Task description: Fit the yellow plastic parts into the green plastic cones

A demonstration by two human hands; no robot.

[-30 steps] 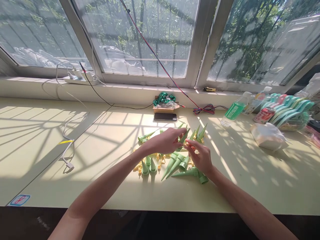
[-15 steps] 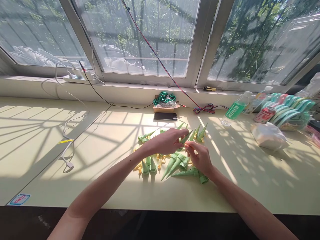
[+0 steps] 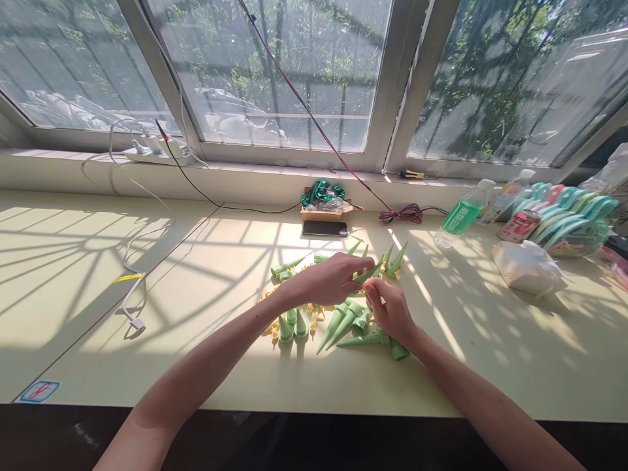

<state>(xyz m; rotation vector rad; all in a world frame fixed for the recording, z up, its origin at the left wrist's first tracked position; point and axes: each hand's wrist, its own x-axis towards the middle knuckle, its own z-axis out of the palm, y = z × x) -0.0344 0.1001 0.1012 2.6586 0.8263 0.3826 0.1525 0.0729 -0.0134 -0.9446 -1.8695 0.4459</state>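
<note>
My left hand [image 3: 336, 278] is closed around a green plastic spike [image 3: 370, 273], whose tip slants up and to the right. Right beside it, my right hand [image 3: 391, 309] has its fingers curled together at the spike's lower end; whatever they pinch is hidden. Below the hands, more green spikes [image 3: 346, 319] lie on the table, and a few short green cones [image 3: 300, 324] stand upright. Small yellow plastic pieces [image 3: 313, 328] are scattered among them. Further green spikes [image 3: 396, 260] stand behind my right hand.
Behind the pile are a black phone [image 3: 324, 228] and a small carton [image 3: 326, 214] with green material. To the right stand a green-labelled bottle [image 3: 460, 219], a can [image 3: 520, 226], a tissue pack [image 3: 527, 268] and teal hangers [image 3: 574, 216]. A white cable [image 3: 130, 261] lies left.
The spike in my left hand has tilted further right. My right fingers have curled in closer at its lower end, covering the small yellowish bit seen there before.
</note>
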